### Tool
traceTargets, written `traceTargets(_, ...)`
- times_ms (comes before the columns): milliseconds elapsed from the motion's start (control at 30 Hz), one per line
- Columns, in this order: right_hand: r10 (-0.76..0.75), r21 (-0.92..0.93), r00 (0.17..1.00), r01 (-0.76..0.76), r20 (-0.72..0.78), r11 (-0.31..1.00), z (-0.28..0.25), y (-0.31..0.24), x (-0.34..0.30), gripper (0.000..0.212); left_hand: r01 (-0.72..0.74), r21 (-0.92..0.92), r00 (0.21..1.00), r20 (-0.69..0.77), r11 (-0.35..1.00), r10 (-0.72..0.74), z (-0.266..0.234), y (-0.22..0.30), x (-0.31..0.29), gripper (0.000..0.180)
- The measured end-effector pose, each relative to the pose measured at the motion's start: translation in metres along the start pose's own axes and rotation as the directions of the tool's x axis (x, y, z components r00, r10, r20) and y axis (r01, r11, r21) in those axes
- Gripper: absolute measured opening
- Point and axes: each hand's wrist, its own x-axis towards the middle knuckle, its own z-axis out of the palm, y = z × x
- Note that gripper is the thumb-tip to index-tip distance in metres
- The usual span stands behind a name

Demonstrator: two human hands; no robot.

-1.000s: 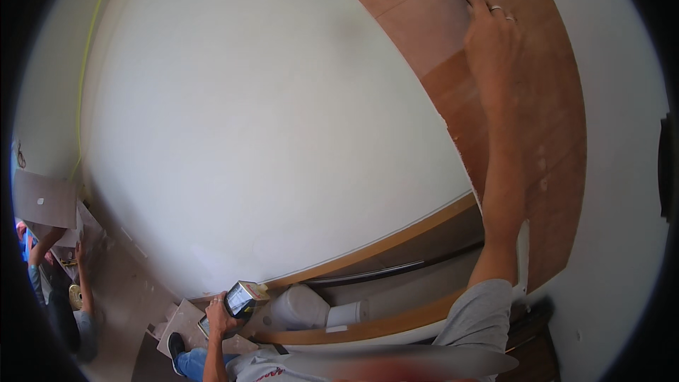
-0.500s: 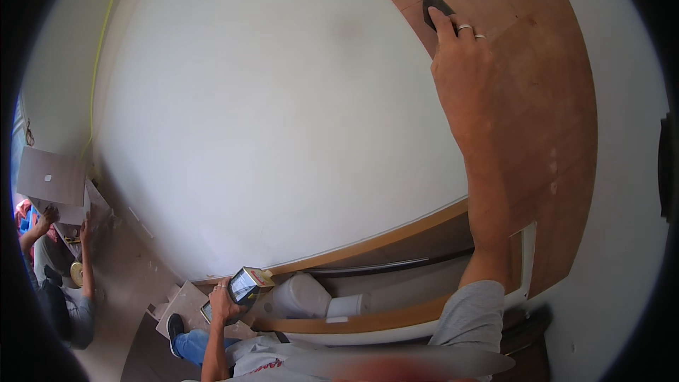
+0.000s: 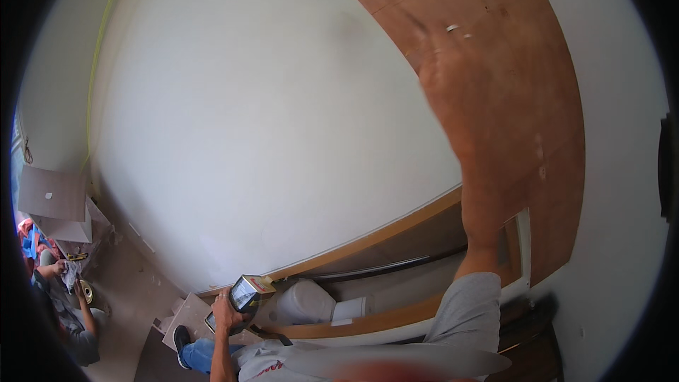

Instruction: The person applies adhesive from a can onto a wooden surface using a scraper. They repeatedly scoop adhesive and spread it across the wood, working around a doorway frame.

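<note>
Your right hand (image 3: 447, 67) is raised high over the reddish-brown wooden panel (image 3: 541, 85), close to the panel's left edge, and it is smeared by motion blur. A thin, dark, flat hand tool (image 3: 417, 22) shows as a blurred streak just beyond your fingertips, over the panel's surface; you seem to have it in that hand, but I cannot tell how your fingers are set on it, nor whether it touches the wood. Two pale rings stand out on those fingers. Your left hand (image 3: 225, 311) is low down, its fingers clamped on a boxy metal tin (image 3: 252, 293) with dark, silvery and gold faces, which you hold tilted beside the large smooth white wall surface (image 3: 269, 113). Just right of the tin, inside a long opening edged with yellow-brown wooden strips (image 3: 368, 231), are a white rounded container-like object (image 3: 305, 302) and a smaller white boxy piece (image 3: 352, 308). Near your left forearm is a leg in blue jeans (image 3: 200, 355) with a dark shoe (image 3: 181, 338). Well apart, at lower left, a co-worker in grey (image 3: 80, 336) handles a crumpled greyish cloth (image 3: 70, 274) below a grey-brown flat board (image 3: 53, 194).
</note>
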Motion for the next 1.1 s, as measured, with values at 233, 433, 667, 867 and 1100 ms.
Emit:
traceTargets(233,0.257,-0.238,0.966,-0.250,-0.002,0.939,0.008,0.147,0.048,0.034,-0.001,0.008,0.999,0.040,1.000,0.001,-0.001,-0.004,0.006,0.112)
traceTargets(433,0.189,-0.225,0.981,-0.175,0.044,0.959,0.012,0.092,0.023,0.032,-0.028,0.014,0.996,0.085,0.999,0.027,0.001,-0.014,0.014,0.109)
traceTargets(667,0.071,-0.210,0.997,-0.063,0.033,0.976,0.034,-0.003,-0.020,0.035,-0.033,0.005,0.996,0.085,0.999,0.032,0.008,-0.021,0.016,0.109)
traceTargets(867,0.053,-0.095,0.999,-0.052,0.010,0.994,0.056,-0.058,-0.036,0.035,-0.037,-0.010,0.995,0.095,0.999,0.038,-0.002,-0.021,0.011,0.107)
traceTargets(1100,0.167,0.223,0.979,-0.138,-0.118,0.965,0.008,0.057,0.020,0.026,0.026,0.024,0.999,0.026,0.999,-0.027,-0.003,0.001,0.001,0.106)
